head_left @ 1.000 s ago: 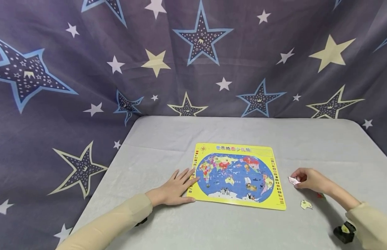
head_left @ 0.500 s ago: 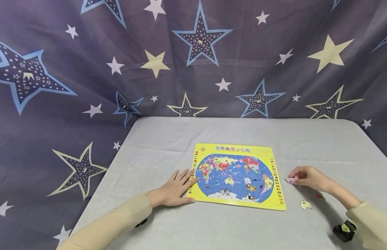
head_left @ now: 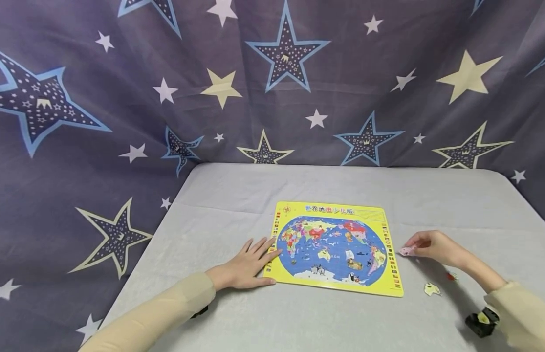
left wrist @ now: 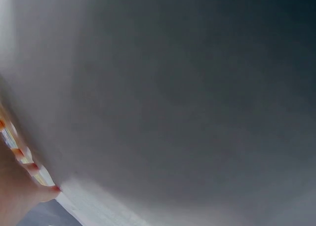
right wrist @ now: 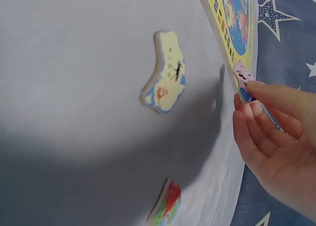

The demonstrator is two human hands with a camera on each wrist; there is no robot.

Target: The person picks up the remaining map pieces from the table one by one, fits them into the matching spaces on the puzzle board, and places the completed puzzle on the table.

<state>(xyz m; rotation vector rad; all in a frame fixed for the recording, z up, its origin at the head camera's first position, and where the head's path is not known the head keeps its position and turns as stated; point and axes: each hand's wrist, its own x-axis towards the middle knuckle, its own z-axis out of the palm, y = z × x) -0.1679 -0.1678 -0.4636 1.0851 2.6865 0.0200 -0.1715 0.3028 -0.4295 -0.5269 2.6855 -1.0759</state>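
Note:
A world-map puzzle board (head_left: 334,287) with a yellow border lies flat at mid-table. My left hand (head_left: 245,268) rests on its left edge, fingers spread and straight; in the left wrist view only part of this hand (left wrist: 19,194) shows, at the lower left. Between thumb and fingertips, my right hand (head_left: 437,248) pinches a small pink puzzle piece (right wrist: 242,78), just right of the board's right edge. Nearer the body lie two loose pieces: a pale yellow one (head_left: 432,289) with blue edges and a red-and-green one (head_left: 451,276), partly in the arm's shadow.
A light grey cloth covers the table (head_left: 219,195). Behind it and along the left hangs a dark curtain (head_left: 254,63) printed with stars. A black wrist device (head_left: 482,322) sits under the right sleeve.
My right hand has shifted slightly left, bringing the pink piece closer to the board and turning it a little. The left hand stays put on the board's edge.

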